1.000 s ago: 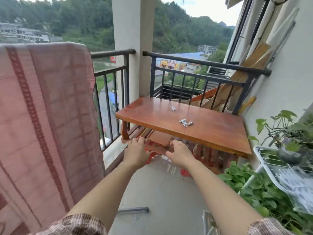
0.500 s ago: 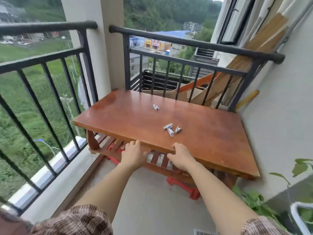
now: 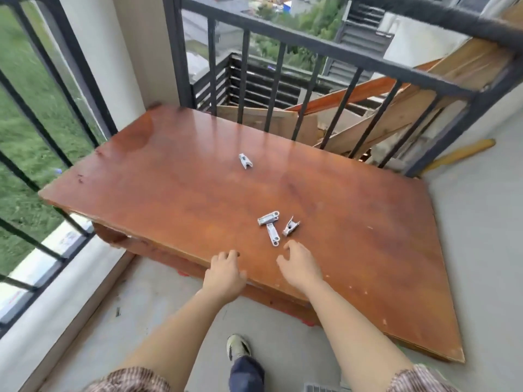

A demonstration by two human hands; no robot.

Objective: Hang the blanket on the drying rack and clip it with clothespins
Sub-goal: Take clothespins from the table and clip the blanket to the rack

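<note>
Metal clothespins lie on a reddish-brown wooden table (image 3: 175,193). A cluster of three clothespins (image 3: 276,226) sits near the front middle, and a single clothespin (image 3: 245,161) lies farther back. My right hand (image 3: 300,263) hovers over the table just below the cluster, fingers curled and apart, holding nothing. My left hand (image 3: 226,271) is at the table's front edge, fingers loosely bent, empty. The blanket and the drying rack are out of view.
A black metal balcony railing (image 3: 283,49) runs behind and to the left of the table. Wooden planks (image 3: 396,114) lean beyond the railing at the right. A white pillar (image 3: 124,52) stands at the corner. My shoe (image 3: 237,346) is on the grey concrete floor.
I have stepped closer and look down on the table. Both hands have come up from under the table edge; the right one is over the tabletop near the clothespins. The blanket has left the view.
</note>
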